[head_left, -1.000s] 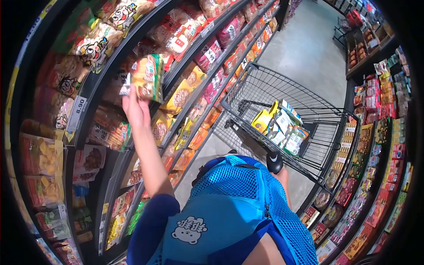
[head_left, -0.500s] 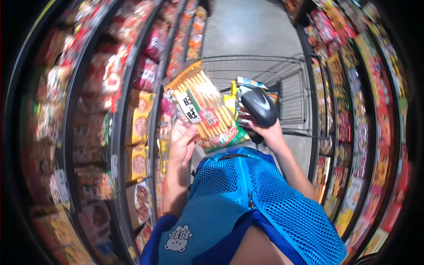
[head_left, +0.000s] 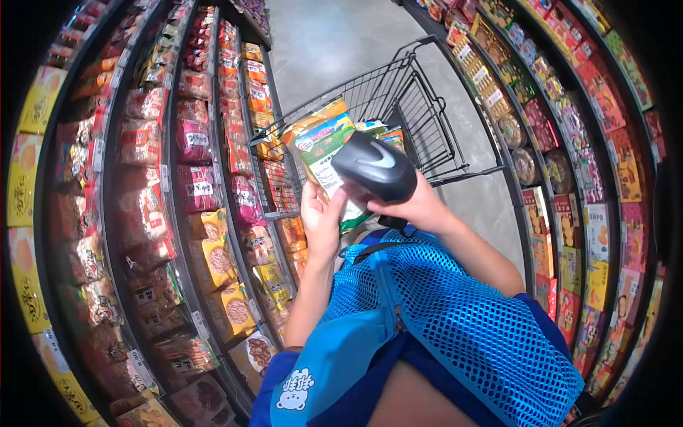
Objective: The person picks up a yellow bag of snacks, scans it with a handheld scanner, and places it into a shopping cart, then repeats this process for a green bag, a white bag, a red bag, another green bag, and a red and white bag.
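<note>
My left hand is closed on the lower left edge of a snack package, whose printed green and yellow side faces me. My right hand grips a black handheld scanner just right of the package, its rounded head covering part of the package and most of the fingers. Behind the scanner, colourful packs show in the wire shopping cart. I have a blue mesh vest on.
Tall shelves full of packaged snacks line the left side. More shelves with boxes and bags curve along the right. Grey floor shows between them, beyond the cart.
The package has been turned over, from the side showing its sticks to the printed one. The scanner has moved left, over its edge. The view has shifted, and the cart appears angled.
</note>
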Motion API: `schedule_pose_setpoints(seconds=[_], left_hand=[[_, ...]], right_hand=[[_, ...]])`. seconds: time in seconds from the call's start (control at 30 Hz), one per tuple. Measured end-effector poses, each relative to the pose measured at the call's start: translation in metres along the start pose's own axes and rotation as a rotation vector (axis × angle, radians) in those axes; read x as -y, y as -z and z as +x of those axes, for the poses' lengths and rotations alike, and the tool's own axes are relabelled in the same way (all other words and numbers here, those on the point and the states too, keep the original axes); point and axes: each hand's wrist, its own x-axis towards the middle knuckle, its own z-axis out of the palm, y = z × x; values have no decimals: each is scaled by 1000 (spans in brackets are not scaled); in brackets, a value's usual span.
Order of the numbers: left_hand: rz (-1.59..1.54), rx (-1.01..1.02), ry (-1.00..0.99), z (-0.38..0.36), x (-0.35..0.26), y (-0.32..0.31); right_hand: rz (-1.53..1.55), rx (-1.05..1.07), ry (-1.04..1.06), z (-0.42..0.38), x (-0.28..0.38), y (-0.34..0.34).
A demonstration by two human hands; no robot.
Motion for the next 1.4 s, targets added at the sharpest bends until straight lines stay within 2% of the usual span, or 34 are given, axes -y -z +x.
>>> schedule_pose_setpoints(seconds=[0.03,0.1,0.17,0.23,0.33,0.5,0.53,0.57,0.63,0.67,0.9,1.0,1.1,1.3,1.4], left_hand=[[-25,-32,53,5,7,-2],[-156,-96,106,10,9,-11],[-160,-117,97,10,10,-20],[-186,-143,120,13,11,-28],[-156,-166,133,15,15,-44],[206,-270,-11,18,54,-43],[249,-233,31,12,42,-58],[351,-254,-32,12,54,-60],[612,-108,-15,16,42,-69],[521,-151,102,18,41,-73],[441,-37,-2,24,61,-65],[355,13,140,24,52,-73],[308,40,194,23,46,-79],[203,110,16,27,43,-87],[210,71,-19,29,41,-87]], right_hand=[[22,-85,10,-2,-2,7],[-185,-277,60,-2,9,27],[-352,-440,41,1,10,49],[-324,-356,-87,1,8,70],[-63,-265,-120,-3,-4,76],[-282,-288,-27,0,-8,85],[-344,-293,-12,0,-7,85],[-407,-299,2,-1,-6,86],[-429,-299,78,-1,-6,83],[-449,-296,92,-1,-1,81],[-479,-297,61,-1,0,97],[-453,-315,35,1,-5,103],[-406,-318,53,4,-14,113],[-320,-299,39,18,-20,126],[-319,-268,32,28,-18,127]])
